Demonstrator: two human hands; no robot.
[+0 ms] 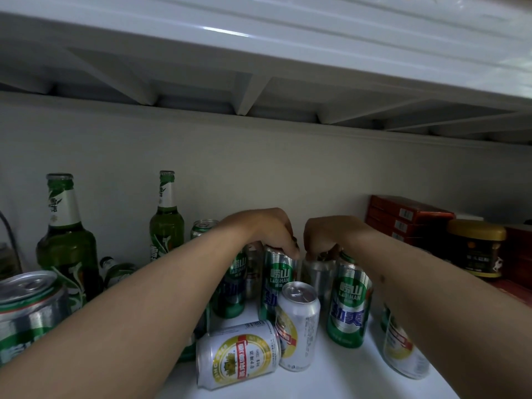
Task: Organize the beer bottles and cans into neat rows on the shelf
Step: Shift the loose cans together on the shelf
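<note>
Shelf [331,378], white, under a ribbed white upper shelf [259,53]; stock mixed and unsorted. Left hand [270,228]: fingers curled down over the top of an upright green Laoshan can [277,283], gripping its rim. Right hand [322,237]: fingers curled down on the top of a plain silver can [318,276] standing just beside the first; the two hands nearly touching. Further green Laoshan can [348,306], upright, right of the silver one. Silver-and-yellow can [298,323], upright, in front of these; a like can lying on its side [239,355] touching its base. Another silver-and-yellow can [403,349], partly hidden under the right forearm. Large green can [26,309] at near left edge. Two tall green bottles, one at far left [64,243], one further back [166,223], both upright; small can [203,227] behind. Red boxes [403,217], stacked, and a dark jar with gold lid [475,249] at right rear.
</note>
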